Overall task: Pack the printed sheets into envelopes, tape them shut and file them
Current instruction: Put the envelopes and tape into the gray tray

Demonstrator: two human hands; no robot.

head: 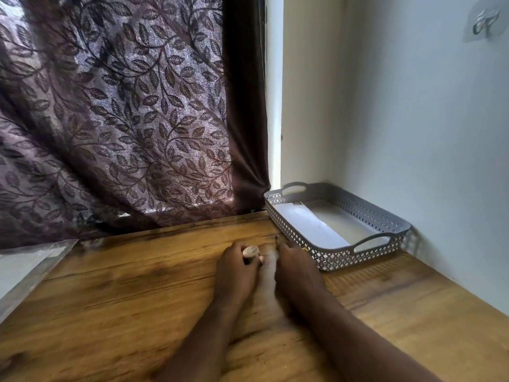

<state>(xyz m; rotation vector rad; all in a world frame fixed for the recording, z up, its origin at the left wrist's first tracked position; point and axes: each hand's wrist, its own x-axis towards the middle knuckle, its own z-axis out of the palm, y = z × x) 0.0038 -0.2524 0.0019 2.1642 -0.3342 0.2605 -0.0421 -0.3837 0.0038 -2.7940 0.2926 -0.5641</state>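
Left hand fingers curled round a tape roll; right hand fingers' grip unclear; blurred strip could snag, misstick.

A purple-brown curtain with a dark leaf-and-vine pattern fills the upper left of the frame. The table, across the bottom, is honey-brown wood grain with darker streaks. At right of centre, the grey basket has a diamond-lattice wall and holds a white envelope. The wall at upper right is pale blue-white.
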